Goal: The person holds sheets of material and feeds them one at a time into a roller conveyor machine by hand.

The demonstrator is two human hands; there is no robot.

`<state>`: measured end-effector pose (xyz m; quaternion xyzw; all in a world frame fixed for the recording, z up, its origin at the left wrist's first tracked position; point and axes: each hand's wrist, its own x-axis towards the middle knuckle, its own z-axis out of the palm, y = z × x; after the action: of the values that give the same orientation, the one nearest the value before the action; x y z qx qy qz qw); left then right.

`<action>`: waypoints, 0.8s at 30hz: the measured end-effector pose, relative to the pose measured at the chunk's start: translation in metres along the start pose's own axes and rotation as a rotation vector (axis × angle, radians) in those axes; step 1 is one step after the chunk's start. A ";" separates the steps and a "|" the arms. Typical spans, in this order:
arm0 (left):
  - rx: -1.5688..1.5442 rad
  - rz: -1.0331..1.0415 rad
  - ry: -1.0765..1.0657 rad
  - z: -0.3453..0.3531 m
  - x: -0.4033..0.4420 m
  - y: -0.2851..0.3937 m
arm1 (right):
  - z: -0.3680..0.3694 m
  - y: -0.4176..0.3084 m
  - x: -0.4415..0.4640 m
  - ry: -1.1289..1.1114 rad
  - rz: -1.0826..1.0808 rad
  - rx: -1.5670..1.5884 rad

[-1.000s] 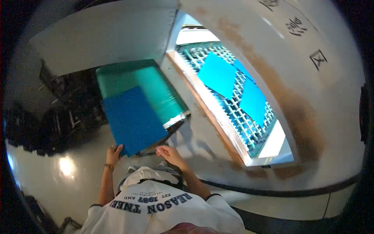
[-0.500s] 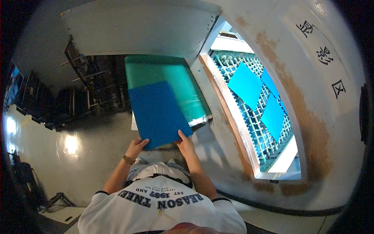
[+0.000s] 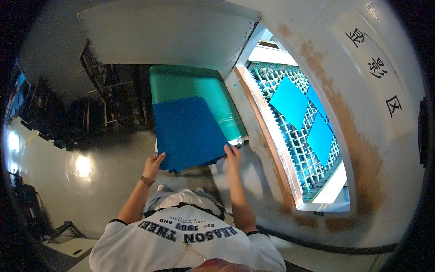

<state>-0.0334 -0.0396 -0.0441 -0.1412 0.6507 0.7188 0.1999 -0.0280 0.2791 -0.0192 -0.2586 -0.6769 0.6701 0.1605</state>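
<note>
Dark blue sheets (image 3: 188,131), more than one judging by the offset lower edges, lie over the near part of a green surface (image 3: 213,99). At their lower left corner my left hand (image 3: 154,165) is closed, thumb on top and fingers beneath. My right hand (image 3: 233,156) pinches the right edge near the lower right corner. Light blue panels (image 3: 290,103) rest on a roller bed (image 3: 294,147) seen through a window at the right.
A grey machine wall (image 3: 172,36) rises behind the green surface. The window has a worn brown ledge (image 3: 265,136) on its near side. Dark racks (image 3: 102,90) stand at the left, above a shiny floor (image 3: 104,190).
My right hand, apart from the sheets a second ago, has come to their right edge and moved slightly right. The view has swung, and the sheets' lower edges now show offset.
</note>
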 end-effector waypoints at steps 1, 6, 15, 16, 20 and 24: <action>0.165 0.019 0.026 -0.004 0.001 0.001 | -0.005 -0.012 0.004 -0.032 0.049 0.041; 0.727 0.183 0.063 -0.012 0.018 0.006 | -0.008 -0.042 0.000 -0.149 0.316 0.518; 0.715 0.837 0.230 0.012 0.031 0.068 | -0.037 -0.108 -0.007 -0.331 0.254 0.620; 0.706 0.864 0.170 0.020 0.032 0.066 | -0.054 -0.115 -0.007 -0.276 0.222 0.627; 0.790 0.852 0.098 0.037 0.040 0.057 | -0.121 -0.163 -0.023 -0.162 -0.027 0.636; 0.747 0.665 -0.080 0.050 0.050 0.059 | -0.189 -0.194 -0.045 0.062 -0.343 0.663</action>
<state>-0.1026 0.0111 -0.0101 0.1828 0.8653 0.4661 0.0215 0.0885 0.4155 0.1882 -0.0953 -0.4515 0.8082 0.3659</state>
